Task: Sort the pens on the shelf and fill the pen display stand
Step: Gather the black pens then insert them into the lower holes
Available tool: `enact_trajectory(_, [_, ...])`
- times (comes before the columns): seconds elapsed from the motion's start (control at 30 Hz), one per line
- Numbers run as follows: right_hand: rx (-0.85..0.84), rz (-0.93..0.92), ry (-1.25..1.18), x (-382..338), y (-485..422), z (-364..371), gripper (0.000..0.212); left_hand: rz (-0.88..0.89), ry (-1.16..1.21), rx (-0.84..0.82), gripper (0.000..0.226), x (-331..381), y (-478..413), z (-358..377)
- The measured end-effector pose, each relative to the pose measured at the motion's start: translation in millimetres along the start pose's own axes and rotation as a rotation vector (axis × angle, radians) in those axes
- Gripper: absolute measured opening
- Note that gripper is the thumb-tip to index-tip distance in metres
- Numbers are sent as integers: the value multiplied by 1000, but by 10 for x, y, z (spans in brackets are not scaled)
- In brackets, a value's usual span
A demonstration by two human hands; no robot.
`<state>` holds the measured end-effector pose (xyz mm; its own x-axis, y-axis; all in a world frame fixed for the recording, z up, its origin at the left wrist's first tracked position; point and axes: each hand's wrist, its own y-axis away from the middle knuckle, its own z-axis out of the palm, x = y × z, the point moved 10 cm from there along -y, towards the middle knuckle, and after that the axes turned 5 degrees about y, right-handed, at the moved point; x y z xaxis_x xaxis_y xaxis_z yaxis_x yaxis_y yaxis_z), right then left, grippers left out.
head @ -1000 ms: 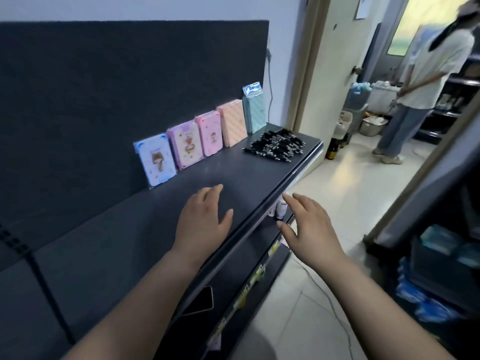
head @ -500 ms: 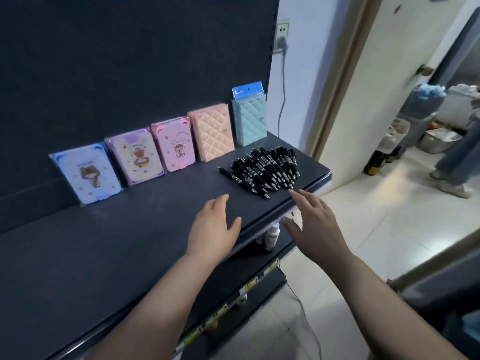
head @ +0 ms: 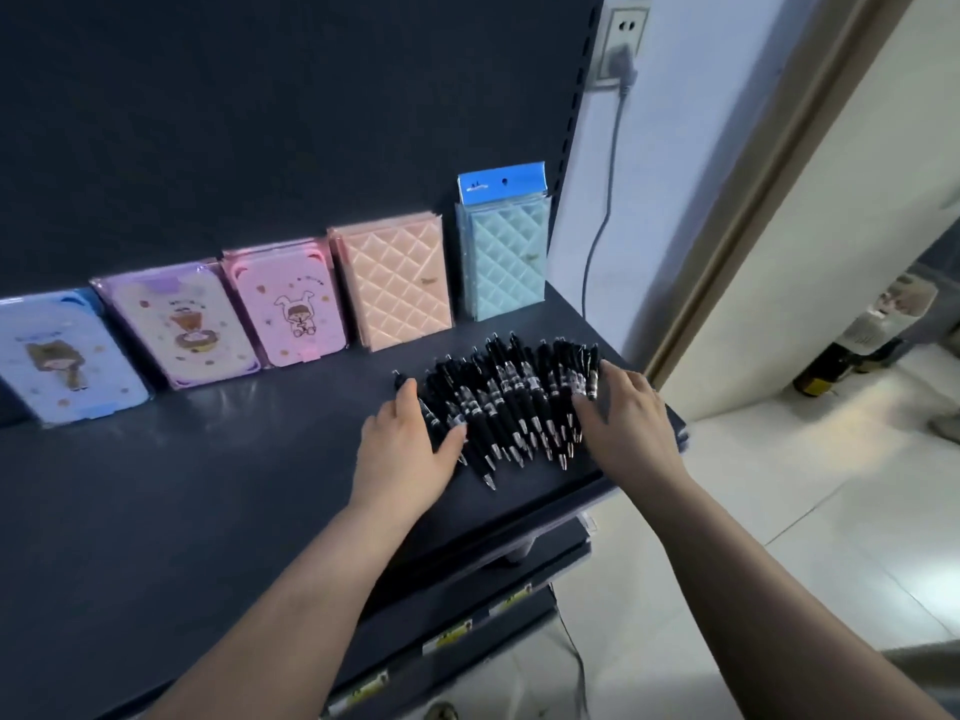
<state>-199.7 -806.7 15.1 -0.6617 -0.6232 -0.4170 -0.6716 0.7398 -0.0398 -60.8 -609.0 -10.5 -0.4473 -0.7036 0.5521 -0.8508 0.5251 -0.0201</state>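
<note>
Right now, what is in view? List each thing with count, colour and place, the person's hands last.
pens: one pile, too many to count, black, near the shelf's right end
shelf: one, dark, under the pens and notebooks
notebooks: five, blue, purple, pink, peach and pale teal from left to right, leaning on the back panel
back panel: one, dark, behind the shelf
socket: one, white, on the wall, cable plugged in
bottle: one, dark, on the floor at right
left hand: flat, touching the pile's left side
right hand: fingers on the pile's right side
</note>
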Motion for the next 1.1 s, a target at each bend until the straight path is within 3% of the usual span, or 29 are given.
enact_trajectory(0.27, [-253, -38, -18, 81, -562, 292, 77, -248, 0, -2, 93, 122, -189, 149])
enact_trajectory(0.53, [-397, -223, -91, -215, -707, 515, 79, -451, 21, -89, 96, 166, -279, 276])
enact_trajectory(0.63, [-420, -235, -157, -220, -766, 543, 67, -451, -12, -73, 85, 162, -306, 259])
enact_trajectory(0.77, [-441, -206, -275, -151, -897, 559, 19, -484, -4, -71, 57, 95, -320, 233])
enact_trajectory(0.93, [-569, -19, -555, 25, -973, 700, 13, -518, 8, -32, 35, 4, -314, 158])
enact_trajectory(1.0, [-583, 27, -619, 78, -1001, 721, 10, -573, 192, 8, 26, -124, -298, 152])
enact_trajectory(1.1, [-664, 83, -736, 106, -1001, 801, 15, -631, 724, 73, 16, -297, -256, 200])
